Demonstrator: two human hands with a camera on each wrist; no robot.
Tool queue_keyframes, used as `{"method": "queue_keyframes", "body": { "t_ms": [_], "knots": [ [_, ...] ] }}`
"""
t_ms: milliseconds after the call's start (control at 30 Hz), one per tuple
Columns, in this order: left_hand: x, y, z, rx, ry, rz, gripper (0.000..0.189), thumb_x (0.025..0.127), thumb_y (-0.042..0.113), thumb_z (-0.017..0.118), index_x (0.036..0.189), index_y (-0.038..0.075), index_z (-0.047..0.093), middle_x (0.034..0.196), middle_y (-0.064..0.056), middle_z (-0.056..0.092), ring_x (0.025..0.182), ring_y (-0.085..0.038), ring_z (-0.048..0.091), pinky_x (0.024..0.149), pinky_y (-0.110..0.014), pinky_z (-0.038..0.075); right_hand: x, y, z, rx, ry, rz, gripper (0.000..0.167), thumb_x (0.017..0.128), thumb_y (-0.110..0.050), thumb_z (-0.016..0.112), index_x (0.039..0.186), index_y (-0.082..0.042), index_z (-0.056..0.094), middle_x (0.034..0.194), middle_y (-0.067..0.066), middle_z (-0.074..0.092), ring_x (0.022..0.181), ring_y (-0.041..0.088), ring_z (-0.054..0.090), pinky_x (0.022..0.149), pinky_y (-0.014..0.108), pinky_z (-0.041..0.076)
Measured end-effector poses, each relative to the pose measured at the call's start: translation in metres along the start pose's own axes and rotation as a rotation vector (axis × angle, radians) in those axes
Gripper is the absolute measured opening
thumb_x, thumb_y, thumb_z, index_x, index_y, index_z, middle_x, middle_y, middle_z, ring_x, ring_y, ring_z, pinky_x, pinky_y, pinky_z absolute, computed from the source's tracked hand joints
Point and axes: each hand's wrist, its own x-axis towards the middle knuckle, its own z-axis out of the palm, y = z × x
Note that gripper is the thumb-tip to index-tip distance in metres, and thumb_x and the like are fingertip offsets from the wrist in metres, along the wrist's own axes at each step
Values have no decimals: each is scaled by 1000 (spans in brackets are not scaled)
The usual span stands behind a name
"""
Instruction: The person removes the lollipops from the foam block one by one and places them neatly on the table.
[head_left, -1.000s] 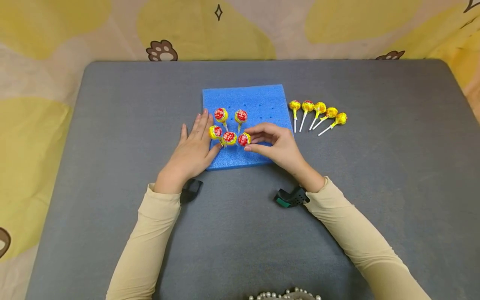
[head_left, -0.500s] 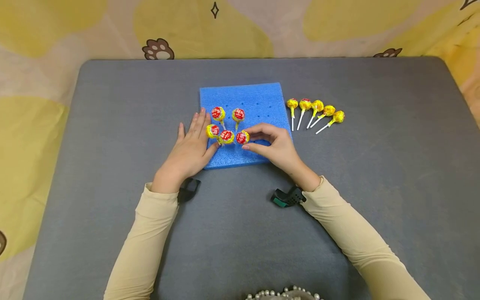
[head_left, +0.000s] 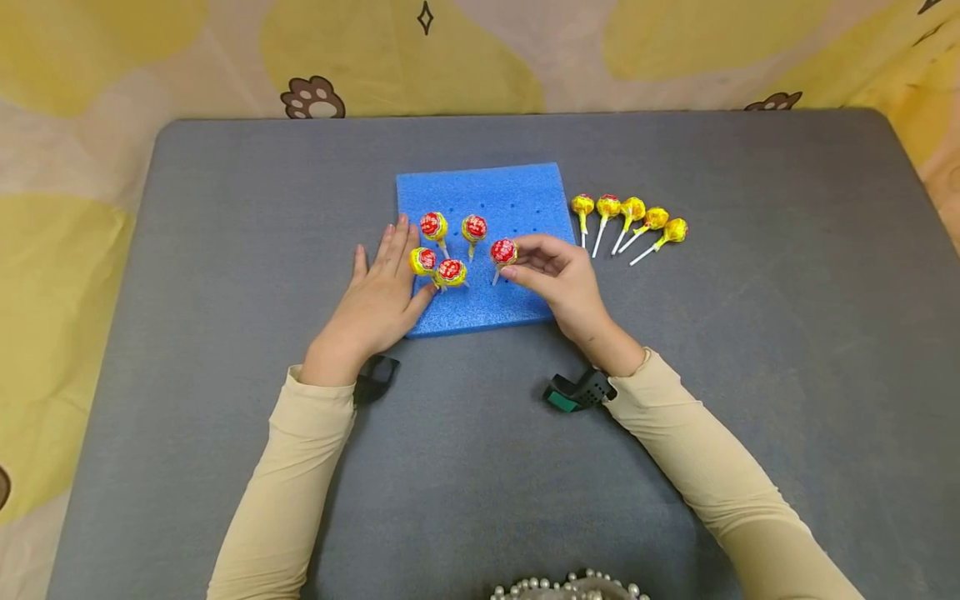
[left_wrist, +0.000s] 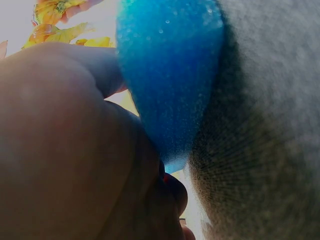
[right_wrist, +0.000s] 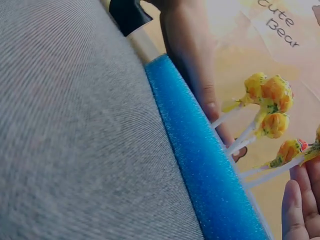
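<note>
My right hand (head_left: 564, 279) pinches a lollipop (head_left: 504, 252) in a yellow and red wrapper between thumb and fingers, its white stick angled down over the blue foam block (head_left: 517, 304). Several other lollipops stand by their sticks in the foam's left half, one of them a front lollipop (head_left: 451, 272) close to my left thumb. My left hand (head_left: 375, 300) lies with straight fingers along the foam's left edge. In the right wrist view, fingers (right_wrist: 295, 200) are at the held lollipop, which is partly cut off by the frame. The left wrist view shows the hand against the foam's side.
Right of the foam, several lollipops (head_left: 632, 210) lie fanned out on the grey table (head_left: 750, 333), sticks toward the front. Small holes dot the foam's surface. A patterned yellow cloth (head_left: 480, 58) hangs behind the table's far edge.
The right hand has moved the pinched lollipop right and slightly back, away from the front standing lollipop; its stick now shows. The left hand has stayed at the foam's edge.
</note>
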Motion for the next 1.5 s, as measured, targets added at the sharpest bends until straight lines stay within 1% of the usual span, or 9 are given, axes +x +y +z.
{"method": "queue_keyframes", "body": {
  "t_ms": [67,100,267,333,433,733,1000,1200,1500],
  "knots": [
    [0,0,0,-1,-1,0,74,100,38,36,150,5,-7,156,-7,-17,142,-22,-15,110,-52,-10,0,1,-1,17,10,0,37,77,19,60,91,-14,70,85,0,69,79,12,64,72,24,53],
    [0,0,0,-1,-1,0,73,100,38,36,150,5,-7,156,-7,-17,142,-22,-15,110,-52,-10,1,1,-1,26,12,-5,31,78,13,65,91,-15,70,84,0,69,79,12,64,72,23,53],
    [1,-1,0,-9,-1,-1,74,99,38,37,150,5,-6,156,-7,-17,142,-23,-14,110,-52,-10,3,3,-4,96,20,-25,26,82,11,58,91,-10,70,86,3,69,80,13,64,75,26,53],
    [1,-1,0,-10,-1,-1,74,99,38,37,150,5,-6,156,-8,-17,142,-23,-14,110,-52,-10,3,2,-4,136,24,-27,33,82,17,49,90,-8,69,86,5,69,81,15,65,76,28,53],
    [1,-1,0,-9,-3,1,74,100,37,36,150,5,-7,156,-8,-17,142,-22,-15,110,-52,-10,3,0,-5,201,30,-17,32,84,15,47,91,-7,69,86,7,69,82,17,65,76,29,53],
    [0,0,0,-14,-6,-2,74,100,37,37,150,5,-7,156,-8,-17,142,-22,-15,110,-52,-10,5,-2,-9,377,74,45,14,90,2,56,94,-3,68,89,12,69,83,20,66,77,28,53],
    [1,0,1,-22,2,1,74,99,37,37,150,5,-7,156,-8,-16,142,-22,-14,110,-52,-10,6,-5,-12,420,80,84,15,93,0,52,95,-2,67,92,12,70,84,19,66,80,29,52],
    [2,0,2,-23,0,0,76,98,39,39,150,6,-6,156,-6,-16,142,-22,-14,110,-52,-9,2,-14,-24,484,133,127,10,88,-9,66,91,0,68,91,15,70,83,22,66,78,30,53],
    [2,-1,1,-19,-3,1,76,98,39,39,150,6,-6,156,-7,-16,142,-22,-15,110,-53,-10,-20,-27,-50,494,206,162,13,92,-6,60,89,2,69,87,15,69,81,23,66,74,28,52]
  ]
}}
